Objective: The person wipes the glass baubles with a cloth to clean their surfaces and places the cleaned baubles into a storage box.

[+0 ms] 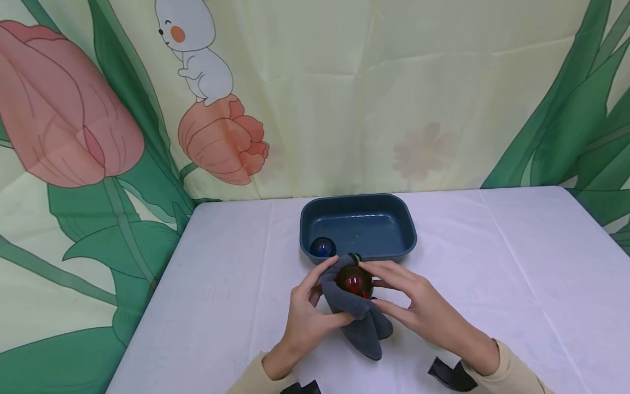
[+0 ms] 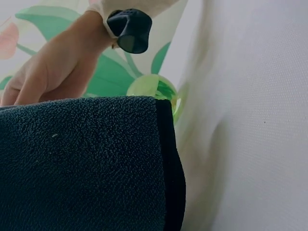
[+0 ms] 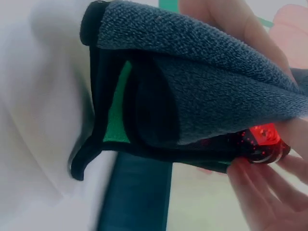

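Note:
A grey towelling cloth (image 1: pixel 344 300) with black edging hangs in folds above the table. My left hand (image 1: pixel 315 312) grips it from the left, thumb across the front. Nestled in the cloth is a shiny, see-through dark red ball (image 1: pixel 353 282). My right hand (image 1: pixel 418 298) holds the ball from the right between thumb and fingers. In the right wrist view, the cloth (image 3: pixel 231 96) folds over the ball (image 3: pixel 266 139), and a green patch shows on its inner side. In the left wrist view the cloth (image 2: pixel 82 159) covers much of the scene.
A dark blue rectangular tub (image 1: pixel 379 221) stands just beyond the hands. Inside, at its near left corner, lies a blue ball (image 1: pixel 322 247). A white cloth covers the table (image 1: pixel 492 273), and a printed curtain (image 1: pixel 334 109) hangs behind it.

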Demonstrator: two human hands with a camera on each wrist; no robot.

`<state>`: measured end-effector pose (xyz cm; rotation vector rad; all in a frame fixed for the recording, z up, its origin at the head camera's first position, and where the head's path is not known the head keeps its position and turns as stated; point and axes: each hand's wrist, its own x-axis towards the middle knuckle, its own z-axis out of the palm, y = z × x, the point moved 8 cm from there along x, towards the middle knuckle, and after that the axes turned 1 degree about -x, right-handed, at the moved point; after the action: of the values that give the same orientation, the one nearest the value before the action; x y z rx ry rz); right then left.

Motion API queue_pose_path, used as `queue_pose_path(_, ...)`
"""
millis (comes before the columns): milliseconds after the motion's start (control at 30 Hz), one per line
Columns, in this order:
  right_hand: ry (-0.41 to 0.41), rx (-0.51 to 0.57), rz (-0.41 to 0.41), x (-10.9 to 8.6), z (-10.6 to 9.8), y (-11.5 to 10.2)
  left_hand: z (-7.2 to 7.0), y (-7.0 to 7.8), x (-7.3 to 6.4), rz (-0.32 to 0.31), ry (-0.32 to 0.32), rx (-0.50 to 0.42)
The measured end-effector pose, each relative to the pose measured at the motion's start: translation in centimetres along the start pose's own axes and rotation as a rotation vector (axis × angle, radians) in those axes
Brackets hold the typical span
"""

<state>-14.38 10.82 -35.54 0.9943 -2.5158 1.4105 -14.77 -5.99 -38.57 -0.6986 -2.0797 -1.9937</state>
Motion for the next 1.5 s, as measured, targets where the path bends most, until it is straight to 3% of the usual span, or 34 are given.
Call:
queue_pose_path(200,0.019,-0.118,-0.111,0.0,-0.3,-1.0,0.0,0.0,0.0,0.001,-0.007,0.006)
queue_pose_path(533,0.05,-0.138,-0.14,0.2,-0.3,-1.4,0.2,0.1,0.0,0.008,-0.018,0.032)
queue_pose_path(633,0.052,-0.052,-0.086,0.4,-0.4,-1.1,0.2,0.1,0.0,0.007,-0.019,0.04)
queue_pose_path(800,0.019,0.14,0.097,0.6,-0.2,0.3,0.2,0.0,0.0,-0.017,-0.017,0.039)
queue_pose_path(967,-0.002,0.169,0.17,0.5,0.2,1.0,0.1,-0.2,0.0,-0.037,-0.006,0.021)
queue_pose_path(1167,0.015,0.078,0.108,0.1,0.0,0.4,0.1,0.0,0.0,-0.03,-0.004,0.019)
queue_pose_path(1333,0.038,-0.047,-0.016,0.1,-0.3,-0.6,0.1,0.1,-0.1,-0.021,-0.007,0.008)
queue_pose_path(1500,0.073,-0.078,-0.098,0.0,-0.4,-1.1,0.2,0.1,-0.1,-0.014,-0.004,-0.006)
